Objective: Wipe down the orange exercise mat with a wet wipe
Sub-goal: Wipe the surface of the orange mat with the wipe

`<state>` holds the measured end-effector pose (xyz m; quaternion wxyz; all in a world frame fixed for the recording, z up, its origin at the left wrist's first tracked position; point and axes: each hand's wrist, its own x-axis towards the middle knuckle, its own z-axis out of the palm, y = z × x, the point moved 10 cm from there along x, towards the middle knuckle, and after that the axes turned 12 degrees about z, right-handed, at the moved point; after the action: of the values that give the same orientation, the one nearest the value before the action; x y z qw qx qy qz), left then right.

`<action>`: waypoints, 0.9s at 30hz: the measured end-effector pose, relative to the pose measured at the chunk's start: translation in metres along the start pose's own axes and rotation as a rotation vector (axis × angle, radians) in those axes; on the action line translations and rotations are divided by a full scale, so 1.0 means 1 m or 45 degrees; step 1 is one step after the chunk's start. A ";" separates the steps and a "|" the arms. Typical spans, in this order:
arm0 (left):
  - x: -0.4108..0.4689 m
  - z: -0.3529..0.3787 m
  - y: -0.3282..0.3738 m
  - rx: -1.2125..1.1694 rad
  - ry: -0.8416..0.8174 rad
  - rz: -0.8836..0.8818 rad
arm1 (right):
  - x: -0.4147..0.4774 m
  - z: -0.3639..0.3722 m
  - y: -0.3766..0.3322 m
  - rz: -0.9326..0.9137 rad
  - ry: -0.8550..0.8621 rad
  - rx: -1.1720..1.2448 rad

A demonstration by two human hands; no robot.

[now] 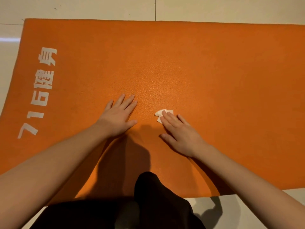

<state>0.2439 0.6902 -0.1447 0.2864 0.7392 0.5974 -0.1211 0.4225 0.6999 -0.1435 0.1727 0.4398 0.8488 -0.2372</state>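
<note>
— Where is the wipe?

— The wet wipe (pixel 158 113) is a small white crumpled wad. It lies on the orange mat (pixel 189 63) under the fingertips of the right hand (pixel 180 133). Its wrinkled edges stick out past the fingertips on the far side and on the thumb side.

— Is it gripped?

— No. The right fingers (pixel 170 119) lie straight and close together, pressing flat on top of it, with the thumb spread out on the mat (nothing curls round the wad).

— And the other hand?

— The left hand (pixel 118 115) lies palm down on the mat, fingers straight and slightly fanned, holding nothing. It is near the wipe, on the thumb side of the right fingers, with a strip of bare mat between.

— What is the mat like?

— It is a flat rectangular sheet with a fine pebbled grain that catches the light just beyond the fingertips of both hands. It is spread on pale glossy floor tiles (pixel 99 7) with thin grout lines, which show past its far edge. Well out beyond the left hand's little finger, near the short edge, runs a row of blocky white lettering (pixel 42 90), a bit worn.

— Anything nearer than the hands?

— Behind the wrists a dark-clothed knee (pixel 155 195), matte and soft-looking, overlaps the mat's near edge. Both bare forearms reach in from the bottom corners.
</note>
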 end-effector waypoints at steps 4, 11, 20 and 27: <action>-0.002 0.000 0.002 -0.010 0.022 -0.014 | 0.011 -0.012 0.030 0.153 0.086 -0.044; -0.012 0.009 0.013 -0.004 0.013 -0.054 | -0.020 0.008 -0.035 0.038 0.007 0.259; -0.030 0.023 0.026 -0.043 -0.059 -0.064 | -0.014 0.001 -0.009 0.238 0.034 0.114; -0.045 0.030 0.036 -0.078 -0.046 -0.043 | -0.051 0.007 -0.012 0.082 -0.032 0.051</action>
<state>0.2713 0.6321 -0.1356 0.3175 0.7175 0.6081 -0.1210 0.4415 0.6563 -0.1209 0.1821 0.4671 0.8271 -0.2540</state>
